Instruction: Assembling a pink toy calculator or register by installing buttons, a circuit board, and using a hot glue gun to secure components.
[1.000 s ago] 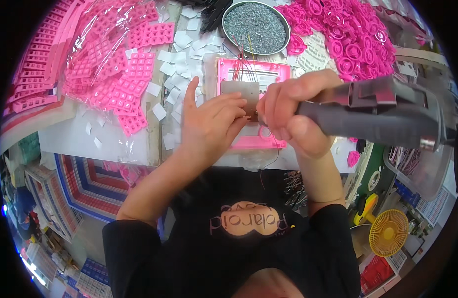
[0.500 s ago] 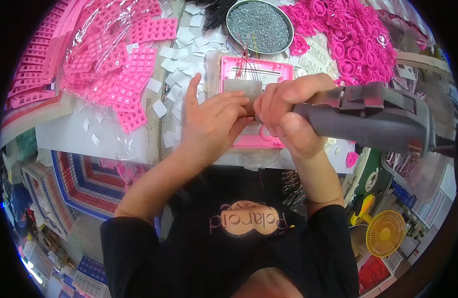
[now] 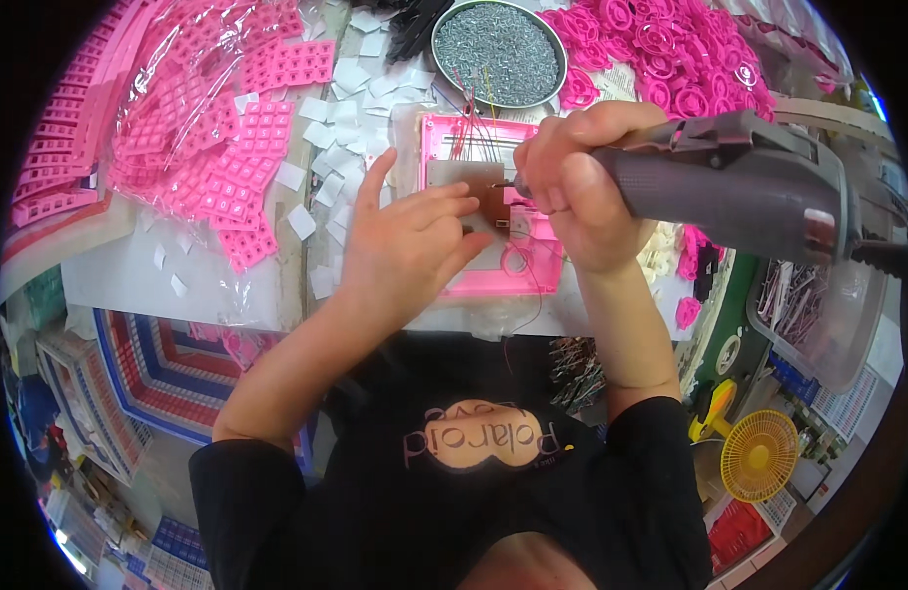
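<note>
My right hand (image 3: 602,211) is wrapped round a dark grey electric screwdriver (image 3: 734,187) lying nearly level, with its bit pointing left. The bit's tip is over a brown circuit board (image 3: 493,208); whether it touches cannot be made out. The board sits in a pink plastic housing (image 3: 474,286), and thin red, black and yellow wires (image 3: 472,138) rise from the far side. My left hand (image 3: 395,236) hovers at the board's left with thumb and fingers apart, holding nothing visible. A grey plate-like area (image 3: 447,174) shows beyond its fingertips.
A round metal bowl of screws (image 3: 498,54) stands behind the housing. Pink keypads (image 3: 247,177), partly in clear plastic, lie left, beside scattered white paper squares (image 3: 331,138). Pink ring-shaped parts (image 3: 685,74) are heaped at far right. A yellow fan (image 3: 759,455) is low right.
My left fingers have spread and drawn back from the bit. My right hand and the screwdriver have risen slightly in the picture, uncovering the brown board. The whole view has shifted a little.
</note>
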